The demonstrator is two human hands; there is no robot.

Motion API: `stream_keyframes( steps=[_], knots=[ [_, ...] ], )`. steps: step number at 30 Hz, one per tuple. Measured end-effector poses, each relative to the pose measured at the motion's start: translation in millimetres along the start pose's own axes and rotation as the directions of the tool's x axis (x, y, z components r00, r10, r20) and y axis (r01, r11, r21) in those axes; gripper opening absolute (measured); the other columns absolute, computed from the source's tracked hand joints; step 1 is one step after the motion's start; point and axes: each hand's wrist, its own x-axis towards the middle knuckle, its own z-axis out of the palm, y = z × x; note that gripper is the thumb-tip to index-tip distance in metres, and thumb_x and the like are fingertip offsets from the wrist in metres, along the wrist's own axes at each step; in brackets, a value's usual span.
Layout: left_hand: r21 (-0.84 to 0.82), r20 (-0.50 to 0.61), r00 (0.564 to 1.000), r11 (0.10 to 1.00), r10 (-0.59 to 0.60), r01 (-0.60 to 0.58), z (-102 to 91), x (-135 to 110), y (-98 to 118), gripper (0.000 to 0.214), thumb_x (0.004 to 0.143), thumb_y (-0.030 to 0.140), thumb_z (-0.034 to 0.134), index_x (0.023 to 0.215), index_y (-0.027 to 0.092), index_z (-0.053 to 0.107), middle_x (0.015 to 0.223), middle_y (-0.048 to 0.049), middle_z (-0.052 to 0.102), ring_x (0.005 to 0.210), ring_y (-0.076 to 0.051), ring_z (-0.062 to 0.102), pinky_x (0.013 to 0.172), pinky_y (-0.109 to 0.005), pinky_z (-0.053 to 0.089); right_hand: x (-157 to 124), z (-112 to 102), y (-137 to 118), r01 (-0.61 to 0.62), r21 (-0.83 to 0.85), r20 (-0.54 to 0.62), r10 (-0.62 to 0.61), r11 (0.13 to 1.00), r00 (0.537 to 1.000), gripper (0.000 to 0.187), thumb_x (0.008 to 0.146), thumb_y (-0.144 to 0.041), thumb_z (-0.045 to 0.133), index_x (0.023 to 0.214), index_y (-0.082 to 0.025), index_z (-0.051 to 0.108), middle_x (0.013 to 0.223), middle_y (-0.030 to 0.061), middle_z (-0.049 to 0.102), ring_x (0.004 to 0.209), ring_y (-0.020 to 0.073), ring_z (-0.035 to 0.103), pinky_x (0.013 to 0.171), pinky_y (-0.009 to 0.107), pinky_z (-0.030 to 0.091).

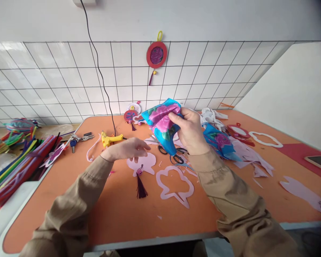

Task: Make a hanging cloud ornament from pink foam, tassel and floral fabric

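My right hand (pixel 191 130) pinches a piece of blue cloth (pixel 163 121) printed with a pink flower and green leaves, held up above the table. My left hand (pixel 130 148) hovers palm down with its fingers apart, holding nothing. Below it lies a pink cloud-shaped paper piece (pixel 147 162), with a dark purple tassel (pixel 141 187) lying at its lower edge. To the right of that is a pink cloud-shaped paper frame (pixel 188 189) with an open middle. Black-handled scissors (pixel 179 159) lie partly hidden behind the cloth.
A yellow glue gun (pixel 112 138) with a black cord and some keys (pixel 82 137) lie at the left. More flowered cloth (pixel 220 142), paper scraps (pixel 253 153) and a phone (pixel 319 162) are on the right. Pipe cleaners (pixel 24 160) fill the left side.
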Motion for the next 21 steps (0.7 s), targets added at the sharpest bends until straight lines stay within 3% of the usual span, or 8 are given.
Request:
stream_keyframes(
  steps=[2, 5, 7, 10, 13, 16, 19, 21],
  knots=[
    [0.036, 0.172, 0.985, 0.999, 0.01, -0.016, 11.1, 5.4, -3.9, 0.04, 0.078, 0.026, 0.07, 0.116, 0.016, 0.072, 0.089, -0.0056, 0.076, 0.054, -0.012, 0.064, 0.05, -0.022, 0.047, 3.1, -3.3, -1.9, 0.019, 0.036, -0.035, -0.018, 0.999, 0.999, 0.012, 0.071, -0.026, 0.076, 0.066, -0.02, 0.066, 0.064, -0.0032, 0.054, 0.061, 0.0117, 0.046, 0.061, 0.029, 0.039],
    [0.007, 0.383, 0.923, 0.999, 0.041, -0.047, 23.3, 11.9, -11.9, 0.028, 0.079, 0.024, 0.069, 0.105, 0.015, 0.074, 0.074, -0.0029, 0.073, 0.053, -0.012, 0.064, 0.054, -0.022, 0.05, 7.5, -9.4, -6.9, 0.068, 0.057, -0.093, -0.063, 0.996, 0.994, 0.01, 0.073, -0.026, 0.076, 0.07, -0.021, 0.068, 0.067, -0.0029, 0.057, 0.062, 0.0122, 0.049, 0.064, 0.031, 0.041],
    [-0.005, 0.456, 0.888, 0.998, 0.058, -0.063, 26.5, 14.6, -17.4, 0.012, 0.081, 0.025, 0.068, 0.087, 0.017, 0.074, 0.065, -0.0017, 0.071, 0.051, -0.012, 0.063, 0.054, -0.021, 0.05, 10.9, -14.6, -10.2, 0.101, 0.056, -0.127, -0.093, 0.993, 0.988, 0.01, 0.073, -0.027, 0.077, 0.071, -0.023, 0.068, 0.068, -0.0027, 0.058, 0.063, 0.0133, 0.051, 0.066, 0.031, 0.043],
    [0.008, 0.503, 0.861, 0.997, 0.068, -0.083, 23.8, 15.0, -21.2, 0.019, 0.083, 0.03, 0.069, 0.068, 0.018, 0.07, 0.056, -0.0015, 0.068, 0.048, -0.012, 0.061, 0.051, -0.02, 0.048, 19.3, -25.7, -11.2, 0.15, 0.034, -0.2, -0.14, 0.988, 0.97, 0.007, 0.073, -0.027, 0.076, 0.073, -0.025, 0.069, 0.07, -0.0021, 0.06, 0.066, 0.0154, 0.054, 0.067, 0.033, 0.045],
    [0.027, 0.506, 0.86, 0.996, 0.058, -0.083, 14.8, 10.6, -17.6, 0.021, 0.082, 0.032, 0.07, 0.067, 0.017, 0.071, 0.055, -0.0015, 0.067, 0.047, -0.011, 0.059, 0.049, -0.02, 0.046, 32.2, -41.5, -6.9, 0.225, -0.052, -0.279, -0.23, 0.973, 0.932, 0.007, 0.076, -0.029, 0.073, 0.076, -0.026, 0.067, 0.073, -0.0005, 0.061, 0.071, 0.0185, 0.058, 0.07, 0.034, 0.048],
    [0.042, 0.428, 0.901, 0.994, 0.073, -0.1, 3.4, 4.2, -11.0, 0.02, 0.085, 0.031, 0.066, 0.075, 0.017, 0.075, 0.058, -0.0027, 0.069, 0.049, -0.012, 0.06, 0.053, -0.021, 0.049, 41.9, -58.0, -4.1, 0.267, -0.101, -0.264, -0.284, 0.958, 0.922, 0.013, 0.08, -0.036, 0.069, 0.076, -0.027, 0.059, 0.076, 0.0024, 0.064, 0.081, 0.0216, 0.062, 0.077, 0.037, 0.05],
    [0.012, 0.272, 0.956, 0.993, 0.108, -0.115, -6.5, -0.2, -7.3, 0.02, 0.084, 0.034, 0.066, 0.081, 0.016, 0.075, 0.062, -0.0034, 0.071, 0.05, -0.012, 0.059, 0.053, -0.022, 0.049, 36.3, -66.9, -8.6, 0.208, 0.012, -0.072, -0.206, 0.978, 0.976, 0.015, 0.081, -0.043, 0.063, 0.083, -0.028, 0.061, 0.092, 0.0036, 0.07, 0.092, 0.0227, 0.066, 0.079, 0.039, 0.052],
    [-0.012, 0.204, 0.973, 0.994, 0.111, -0.111, -10.4, -1.6, -6.4, 0.02, 0.082, 0.035, 0.067, 0.082, 0.016, 0.074, 0.062, -0.0028, 0.07, 0.048, -0.011, 0.059, 0.051, -0.022, 0.048, 22.8, -64.4, -14.4, 0.115, 0.041, 0.064, -0.118, 0.993, 0.991, 0.021, 0.08, -0.049, 0.063, 0.082, -0.029, 0.062, 0.091, 0.0026, 0.071, 0.084, 0.022, 0.068, 0.068, 0.038, 0.052]
  ],
)
